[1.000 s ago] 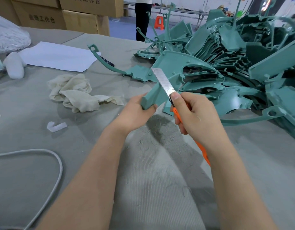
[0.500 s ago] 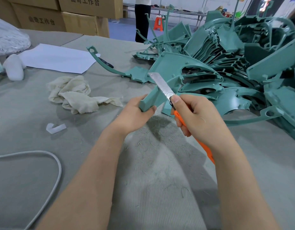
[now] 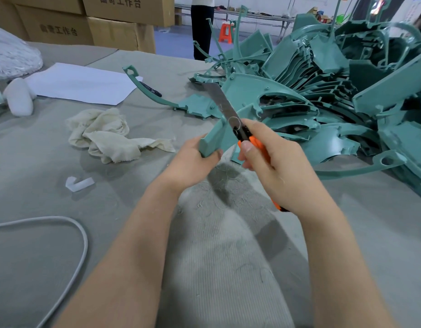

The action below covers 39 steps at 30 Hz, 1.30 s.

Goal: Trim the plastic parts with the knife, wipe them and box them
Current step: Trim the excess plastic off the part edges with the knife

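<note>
While in left hand [image 3: 189,163], part [image 3: 213,140] tilted

Reads as smooth, faintly sheened teal plastic in the held part [image 3: 213,140], dull scuffed metal and bright orange plastic in the knife [image 3: 224,105], soft crumpled cream cloth in the rag [image 3: 103,133], ribbed matt grey fabric over the table [image 3: 223,268].

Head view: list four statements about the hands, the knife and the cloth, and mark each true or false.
1. The right hand grips the orange knife. True.
2. The left hand holds the cloth. False: it holds a green plastic part; the cloth lies loose on the table.
3. The knife's blade is retracted. False: the blade sticks far out.
4. A white cable lies on the table left of the arms. True.
</note>
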Available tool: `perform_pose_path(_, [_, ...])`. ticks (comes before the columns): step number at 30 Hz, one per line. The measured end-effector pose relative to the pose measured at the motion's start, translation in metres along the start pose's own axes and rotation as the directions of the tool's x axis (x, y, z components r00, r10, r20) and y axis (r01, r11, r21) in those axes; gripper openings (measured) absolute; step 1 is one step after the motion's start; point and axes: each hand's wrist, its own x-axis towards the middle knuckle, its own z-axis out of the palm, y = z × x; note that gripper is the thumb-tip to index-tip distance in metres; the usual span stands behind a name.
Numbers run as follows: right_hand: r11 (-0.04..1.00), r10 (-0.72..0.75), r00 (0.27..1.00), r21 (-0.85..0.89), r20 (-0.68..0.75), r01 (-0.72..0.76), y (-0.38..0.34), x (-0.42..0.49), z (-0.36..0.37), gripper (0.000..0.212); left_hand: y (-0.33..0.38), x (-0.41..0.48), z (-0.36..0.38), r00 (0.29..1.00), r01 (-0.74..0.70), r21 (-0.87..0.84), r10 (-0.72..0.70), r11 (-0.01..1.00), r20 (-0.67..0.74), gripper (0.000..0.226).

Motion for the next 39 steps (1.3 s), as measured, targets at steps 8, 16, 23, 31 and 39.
perform_pose_path(8, [0.997, -0.077, 0.997, 0.020, 0.024, 0.076, -0.003, 0.000, -0.001, 0.042, 0.003, 0.000, -0.001, 1.000, 0.003, 0.027, -0.003, 1.000, -0.009, 0.005])
perform_pose_path(16, [0.997, 0.017, 1.000, -0.072, -0.020, -0.019, -0.003, -0.001, 0.001, 0.030, 0.005, 0.000, -0.004, 0.999, -0.028, 0.103, 0.032, 0.994, -0.043, 0.005])
perform_pose_path(23, [0.988, 0.053, 0.993, -0.139, -0.102, -0.067, -0.010, -0.001, 0.004, 0.038, 0.005, 0.001, -0.002, 0.998, -0.036, 0.102, 0.041, 0.994, -0.047, 0.012])
perform_pose_path(31, [0.957, 0.176, 0.955, -0.186, -0.239, -0.223, 0.004, 0.002, -0.005, 0.035, 0.000, 0.000, 0.000, 0.993, -0.084, 0.152, 0.096, 0.985, -0.075, 0.039])
perform_pose_path(39, [0.957, 0.271, 0.929, -0.037, -0.252, -0.289, 0.014, 0.005, -0.005, 0.020, -0.003, 0.002, -0.001, 0.991, -0.084, 0.108, 0.094, 0.991, -0.093, 0.039])
